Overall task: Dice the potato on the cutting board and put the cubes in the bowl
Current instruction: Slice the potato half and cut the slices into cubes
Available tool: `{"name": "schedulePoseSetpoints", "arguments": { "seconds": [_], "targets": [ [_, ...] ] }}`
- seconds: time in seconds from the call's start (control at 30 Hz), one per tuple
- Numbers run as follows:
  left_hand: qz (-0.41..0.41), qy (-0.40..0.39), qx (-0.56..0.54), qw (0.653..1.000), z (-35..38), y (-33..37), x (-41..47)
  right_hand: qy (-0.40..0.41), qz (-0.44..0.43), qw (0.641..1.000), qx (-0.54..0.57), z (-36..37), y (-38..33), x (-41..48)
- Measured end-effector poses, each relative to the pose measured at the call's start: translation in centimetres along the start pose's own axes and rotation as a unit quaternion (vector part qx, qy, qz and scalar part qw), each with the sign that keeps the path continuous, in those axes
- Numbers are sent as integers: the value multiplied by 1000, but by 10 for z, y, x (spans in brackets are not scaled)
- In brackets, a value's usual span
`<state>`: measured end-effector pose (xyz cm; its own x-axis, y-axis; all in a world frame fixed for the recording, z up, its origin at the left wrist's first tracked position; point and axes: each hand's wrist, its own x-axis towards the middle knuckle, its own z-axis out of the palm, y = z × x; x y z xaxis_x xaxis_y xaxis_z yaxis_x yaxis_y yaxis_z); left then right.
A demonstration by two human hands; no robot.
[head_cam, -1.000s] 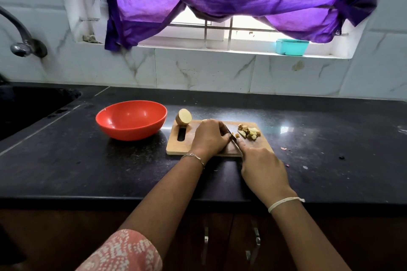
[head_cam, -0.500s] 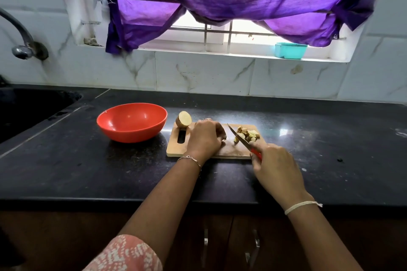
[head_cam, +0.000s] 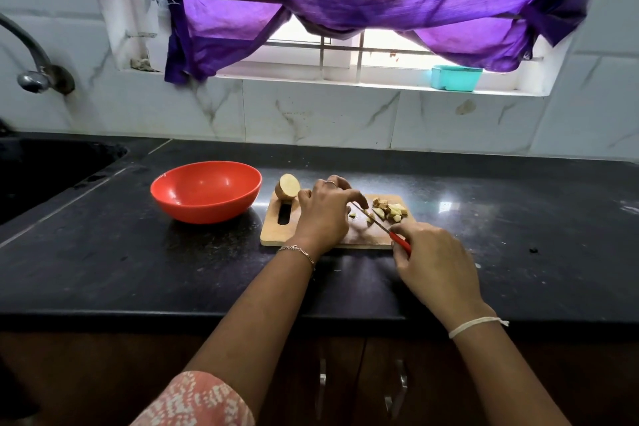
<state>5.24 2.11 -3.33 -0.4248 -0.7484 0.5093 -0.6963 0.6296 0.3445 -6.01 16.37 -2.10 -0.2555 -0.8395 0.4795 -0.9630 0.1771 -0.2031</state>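
- Right hand [head_cam: 436, 266] at lower right of centre, fingers closed round red handle of knife [head_cam: 375, 220]; blade angles up-left across cutting board [head_cam: 311, 240], tip near left fingers.
- Left hand [head_cam: 323, 216] at frame centre, palm down over board middle, fingers curled; whether it pins a potato piece underneath — cannot tell, hand hides it.
- Risk: left fingertips [head_cam: 359, 200] sit just beside the blade; a quick stroke or slipping piece could nick them.
- Risk: cubes [head_cam: 389, 210] piled at board's far right corner, close to the edge; a knife sweep could push some onto counter [head_cam: 138, 270].
- Risk: uncut potato half [head_cam: 287, 186] perches at board's upper left corner, partly off the edge, cut face up-right; a nudge from the left hand could roll it off.
- Risk: board may slide on glossy counter if left hand eases pressure.
- Potato half lies just left of left hand, well apart from right hand.
- Cubes lie between the hands' far side, right of left fingers, above right hand, touching or just beside blade.
- One small scrap [head_cam: 352, 215] by left hand's edge.
- Bowl [head_cam: 206, 191] left of board, empty, near potato half; no cubes moved yet, task looks about half done.
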Motion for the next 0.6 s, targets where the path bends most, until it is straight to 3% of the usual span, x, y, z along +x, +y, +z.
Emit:
{"name": "schedulePoseSetpoints", "arguments": {
  "seconds": [0.27, 0.6],
  "targets": [
    [9, -32, 62, 997, 5, -2, 1, 5, -16, 999, -48, -8, 3, -1],
    [-108, 15, 81, 991, 1, -9, 3, -72, -32, 996, -34, -7, -2, 4]
  ]
}}
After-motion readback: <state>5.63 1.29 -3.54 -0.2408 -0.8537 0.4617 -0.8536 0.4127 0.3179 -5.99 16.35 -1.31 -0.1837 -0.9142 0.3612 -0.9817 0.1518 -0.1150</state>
